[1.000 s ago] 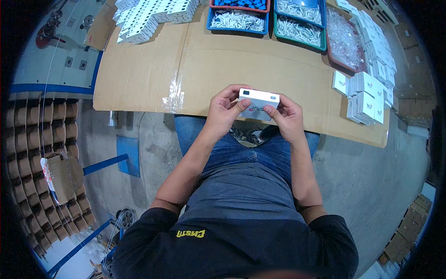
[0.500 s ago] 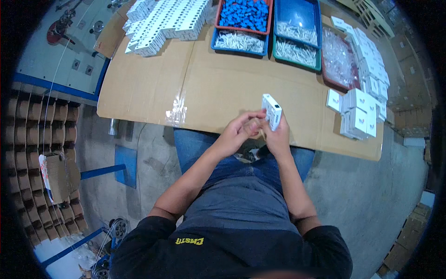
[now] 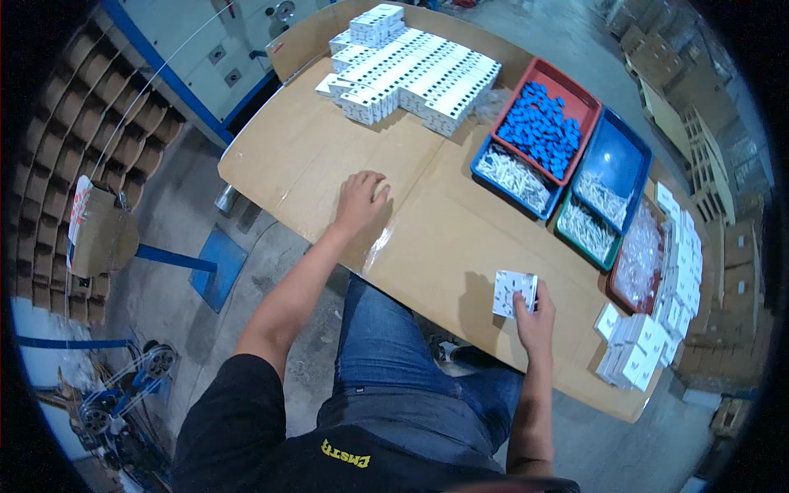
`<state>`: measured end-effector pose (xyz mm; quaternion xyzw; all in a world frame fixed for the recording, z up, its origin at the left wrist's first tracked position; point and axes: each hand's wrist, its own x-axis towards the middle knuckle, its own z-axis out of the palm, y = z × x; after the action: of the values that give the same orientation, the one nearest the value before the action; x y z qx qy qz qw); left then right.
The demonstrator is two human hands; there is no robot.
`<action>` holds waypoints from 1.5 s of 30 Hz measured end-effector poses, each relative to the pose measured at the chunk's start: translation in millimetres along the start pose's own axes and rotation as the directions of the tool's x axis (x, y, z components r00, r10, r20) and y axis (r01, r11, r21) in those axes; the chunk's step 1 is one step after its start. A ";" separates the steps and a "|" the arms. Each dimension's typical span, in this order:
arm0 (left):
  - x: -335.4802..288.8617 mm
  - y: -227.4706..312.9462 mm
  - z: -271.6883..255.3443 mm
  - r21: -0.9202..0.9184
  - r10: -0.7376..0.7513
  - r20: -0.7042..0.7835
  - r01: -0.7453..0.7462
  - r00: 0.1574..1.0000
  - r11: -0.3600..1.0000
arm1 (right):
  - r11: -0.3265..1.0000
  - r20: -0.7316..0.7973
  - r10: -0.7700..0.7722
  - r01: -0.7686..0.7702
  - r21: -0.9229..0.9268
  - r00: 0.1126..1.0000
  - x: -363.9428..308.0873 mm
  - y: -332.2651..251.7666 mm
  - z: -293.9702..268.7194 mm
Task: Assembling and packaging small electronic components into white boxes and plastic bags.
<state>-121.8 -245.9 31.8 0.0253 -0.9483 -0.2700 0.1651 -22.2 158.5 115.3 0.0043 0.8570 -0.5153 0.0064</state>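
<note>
My right hand grips a small flat white box with dark printed marks, thumb across its face, over the near part of the cardboard-covered table. My left hand holds nothing; its fingers are apart and reach over the cardboard on the left. Beyond that hand stand rows of white boxes packed side by side, with a few stacked on top at the far end. Nearest to my right hand, on its right, are stacks of white boxes.
A red tray of blue pieces overlaps a blue tray of white plastic pieces. Beside them are another blue tray, a green tray and a dark red tray of clear plastic pieces. More white boxes line the right edge.
My hands have parted: the left has let go and moved out left over the table, while the right has carried the white box lower and to the right. The view has turned.
</note>
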 end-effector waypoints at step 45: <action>33.8 -30.1 -9.3 0.042 -0.104 0.071 0.101 0.992 0.994 | 0.317 0.186 -0.830 0.719 -0.618 0.526 688.8 -191.8 329.6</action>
<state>-152.0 -280.9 33.7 0.0674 -0.9561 -0.2606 0.1158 -711.4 -222.0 119.6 -0.3671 0.8662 -0.1330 -0.3118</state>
